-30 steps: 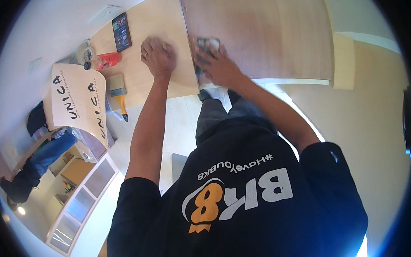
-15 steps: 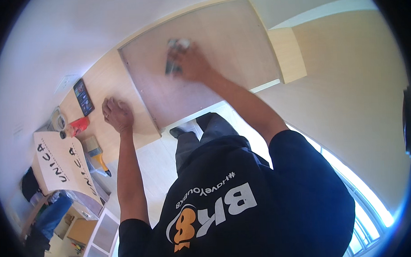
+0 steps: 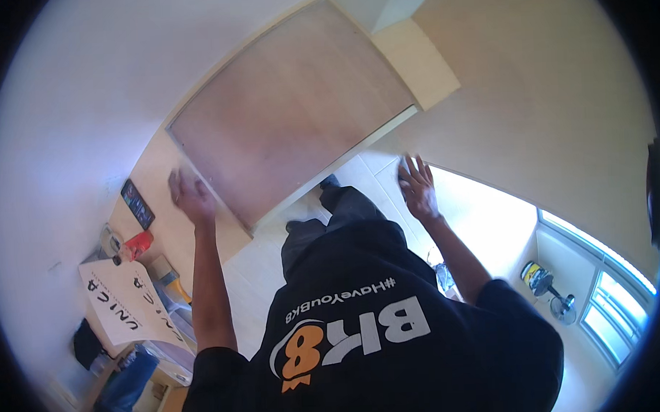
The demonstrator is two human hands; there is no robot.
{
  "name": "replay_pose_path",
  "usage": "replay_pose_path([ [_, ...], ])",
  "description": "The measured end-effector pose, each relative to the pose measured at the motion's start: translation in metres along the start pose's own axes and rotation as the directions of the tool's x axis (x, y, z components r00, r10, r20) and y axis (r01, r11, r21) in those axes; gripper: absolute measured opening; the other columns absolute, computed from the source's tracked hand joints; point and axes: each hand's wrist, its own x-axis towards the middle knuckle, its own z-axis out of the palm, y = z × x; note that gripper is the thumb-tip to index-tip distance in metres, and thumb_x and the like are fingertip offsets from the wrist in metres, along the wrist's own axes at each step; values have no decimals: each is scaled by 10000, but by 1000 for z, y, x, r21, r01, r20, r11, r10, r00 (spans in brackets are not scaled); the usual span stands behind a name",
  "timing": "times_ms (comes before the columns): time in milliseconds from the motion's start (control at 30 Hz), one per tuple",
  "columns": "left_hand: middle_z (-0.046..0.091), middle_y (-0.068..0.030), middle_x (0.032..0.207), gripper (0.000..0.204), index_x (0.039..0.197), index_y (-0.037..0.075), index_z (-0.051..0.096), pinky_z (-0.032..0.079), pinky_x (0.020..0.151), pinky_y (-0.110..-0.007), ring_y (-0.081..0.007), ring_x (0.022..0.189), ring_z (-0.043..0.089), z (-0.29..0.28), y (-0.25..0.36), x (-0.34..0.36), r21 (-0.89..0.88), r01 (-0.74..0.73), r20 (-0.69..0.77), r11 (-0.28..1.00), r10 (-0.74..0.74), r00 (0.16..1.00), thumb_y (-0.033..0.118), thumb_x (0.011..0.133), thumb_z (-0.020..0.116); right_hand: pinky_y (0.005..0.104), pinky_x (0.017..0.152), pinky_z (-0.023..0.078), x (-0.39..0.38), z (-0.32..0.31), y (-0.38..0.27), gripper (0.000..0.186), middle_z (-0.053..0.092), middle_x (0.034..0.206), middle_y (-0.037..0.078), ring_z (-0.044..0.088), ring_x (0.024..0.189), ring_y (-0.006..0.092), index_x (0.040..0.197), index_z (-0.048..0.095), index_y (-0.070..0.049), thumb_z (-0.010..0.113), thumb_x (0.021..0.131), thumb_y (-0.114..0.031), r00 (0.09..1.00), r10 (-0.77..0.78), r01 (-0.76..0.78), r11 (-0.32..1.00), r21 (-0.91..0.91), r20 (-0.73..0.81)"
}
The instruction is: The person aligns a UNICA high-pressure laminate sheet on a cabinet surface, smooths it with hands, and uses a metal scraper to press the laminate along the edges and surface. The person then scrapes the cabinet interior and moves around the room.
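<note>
My left hand (image 3: 193, 198) is at the pale wooden surface beside the left edge of a brownish recessed panel (image 3: 290, 106). Its fingers are bent and apart, slightly blurred, with nothing visible in them. Off the panel's near right edge, my right hand (image 3: 420, 192) is raised above the floor with its fingers spread. The dark edge of a flat pad (image 3: 403, 173) shows along the fingers; most of it is hidden behind the hand.
A phone (image 3: 137, 204), a red bottle (image 3: 139, 244), a paintbrush with a yellow handle (image 3: 174, 290) and a printed white sheet (image 3: 119, 297) lie at the left. A pale wooden panel (image 3: 530, 104) rises at the right. A fan (image 3: 562, 307) stands by the window.
My right hand has come off the brownish panel, moving right and toward me with the flat pad. My left hand stays near the panel's left edge. The view has turned.
</note>
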Motion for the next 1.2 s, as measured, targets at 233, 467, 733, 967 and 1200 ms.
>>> replay_pose_path([
  [233, 250, -271, 1654, 625, 1587, 76, 356, 237, 1219, -580, -421, 1533, 261, 181, 141, 161, -145, -392, 496, 908, 410, 765, 343, 1043, 509, 488, 831, 486, -203, 14, 72, 619, 697, 898, 274, 671, 846, 349, 1159, 668, 60, 427, 1077, -504, 530, 816, -839, 465, 282, 232],
  [467, 419, -324, 1551, 713, 1508, -7, 453, 271, 1125, -720, -519, 1444, 373, 217, 363, 110, 39, -519, 483, 854, 438, 758, 489, 999, 513, 540, 957, 496, -422, 73, 12, 689, 686, 1119, 337, 640, 1070, 524, 1096, 713, 50, 417, 1057, -571, 113, 961, -986, 76, 149, 254],
  [733, 318, -172, 1667, 747, 1604, 175, 373, 205, 1257, -535, -342, 1538, 300, 87, 399, -126, -922, -103, 385, 373, 912, -143, 332, 939, 676, 542, 1017, 478, -392, 130, 24, 729, 651, 1182, 368, 600, 1192, 523, 1156, 684, 71, 377, 1065, -583, 245, 884, -941, 315, -121, 397],
  [967, 400, -286, 1579, 632, 1501, -17, 453, 257, 1200, -589, -464, 1481, 339, 125, 184, 64, -248, -208, 449, 946, 302, 841, 393, 1025, 522, 534, 679, 479, -251, 61, 39, 568, 638, 767, 301, 665, 751, 471, 898, 684, 47, 469, 1076, -448, 708, 706, -693, 691, 206, 14],
  [1200, 280, -278, 1640, 773, 1566, 34, 366, 188, 1217, -656, -455, 1529, 261, 40, 174, -81, -305, -267, 441, 914, 384, 811, 391, 951, 667, 458, 779, 525, -59, -55, 25, 320, 700, 939, 270, 701, 902, 407, 1125, 694, -1, 547, 1077, -281, 906, 401, -350, 887, 300, -131],
])
